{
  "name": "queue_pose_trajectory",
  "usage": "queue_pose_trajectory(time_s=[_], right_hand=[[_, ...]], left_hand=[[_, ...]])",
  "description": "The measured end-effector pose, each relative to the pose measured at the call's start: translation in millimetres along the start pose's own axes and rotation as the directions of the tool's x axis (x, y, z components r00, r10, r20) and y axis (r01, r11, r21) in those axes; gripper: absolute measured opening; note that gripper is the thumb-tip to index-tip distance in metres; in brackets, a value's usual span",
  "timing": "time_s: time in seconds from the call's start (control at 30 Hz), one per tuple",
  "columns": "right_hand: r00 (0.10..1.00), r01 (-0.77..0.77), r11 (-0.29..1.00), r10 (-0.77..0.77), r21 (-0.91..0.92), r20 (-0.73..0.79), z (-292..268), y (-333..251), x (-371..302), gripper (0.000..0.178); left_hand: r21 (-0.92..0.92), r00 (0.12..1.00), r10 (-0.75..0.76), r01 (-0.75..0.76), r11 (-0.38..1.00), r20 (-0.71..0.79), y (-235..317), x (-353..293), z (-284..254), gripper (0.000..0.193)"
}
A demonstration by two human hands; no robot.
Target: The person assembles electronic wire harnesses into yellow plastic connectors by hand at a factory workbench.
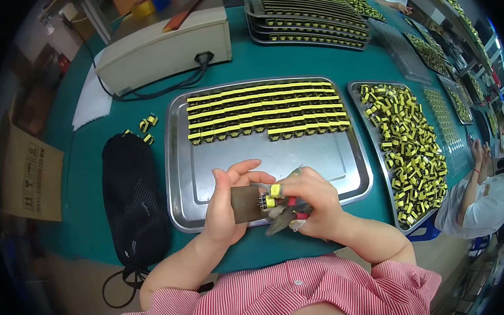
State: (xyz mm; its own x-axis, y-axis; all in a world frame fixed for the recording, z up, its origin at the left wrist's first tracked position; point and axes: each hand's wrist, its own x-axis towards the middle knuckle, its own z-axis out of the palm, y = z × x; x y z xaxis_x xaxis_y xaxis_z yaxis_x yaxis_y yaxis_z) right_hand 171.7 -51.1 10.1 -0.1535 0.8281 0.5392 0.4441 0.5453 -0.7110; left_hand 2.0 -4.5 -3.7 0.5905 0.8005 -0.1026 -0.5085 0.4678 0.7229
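A green-topped workbench (246, 59) is filling the middle of the room and running away toward the upper right. Tan floor (428, 256) is showing below its right side. On the left, a brown cardboard carton (27, 154) is standing near the bench, and a grey metal post (97, 20) is rising farther back. White lights (497, 43) are glowing near the far right rim, above a blurred background.

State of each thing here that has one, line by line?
Brown block: in left hand
Pliers: in right hand, opening unclear
Middle tray: partly filled with parts
Right tray: heaped with loose parts
Far trays: stacked
Cord: plugged into machine
Black pouch: lying down
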Motion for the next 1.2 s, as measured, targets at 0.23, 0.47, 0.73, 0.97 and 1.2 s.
queue_pose_trajectory(time_s=[0.23, 0.47, 0.73, 0.97, 1.2], right_hand=[[0.983, 0.181, 0.971, -0.175, -0.159, 0.051, 7, 4, -3, 0.048], [0.978, 0.21, 0.962, -0.204, -0.177, 0.047, 7, 2, -1, 0.044], [0.977, 0.208, 0.949, -0.189, -0.237, 0.099, 7, -4, -1, 0.039], [0.972, 0.231, 0.937, -0.208, -0.263, 0.113, 11, -11, -1, 0.039], [0.982, 0.182, 0.962, -0.169, -0.204, 0.079, 11, -14, -1, 0.04]], left_hand=[[0.101, 1.0, -0.025, 0.025, 0.995, -0.002, 4, -6, 5, 0.071], [0.169, 1.0, 0.003, -0.007, 0.986, 0.023, 3, -6, 5, 0.073], [0.278, 0.997, 0.016, -0.038, 0.96, 0.081, -1, -6, 4, 0.078], [0.417, 0.988, -0.011, -0.055, 0.907, 0.156, -2, -9, 2, 0.082], [0.321, 0.991, -0.065, 0.024, 0.947, 0.118, -3, -7, 7, 0.085]])
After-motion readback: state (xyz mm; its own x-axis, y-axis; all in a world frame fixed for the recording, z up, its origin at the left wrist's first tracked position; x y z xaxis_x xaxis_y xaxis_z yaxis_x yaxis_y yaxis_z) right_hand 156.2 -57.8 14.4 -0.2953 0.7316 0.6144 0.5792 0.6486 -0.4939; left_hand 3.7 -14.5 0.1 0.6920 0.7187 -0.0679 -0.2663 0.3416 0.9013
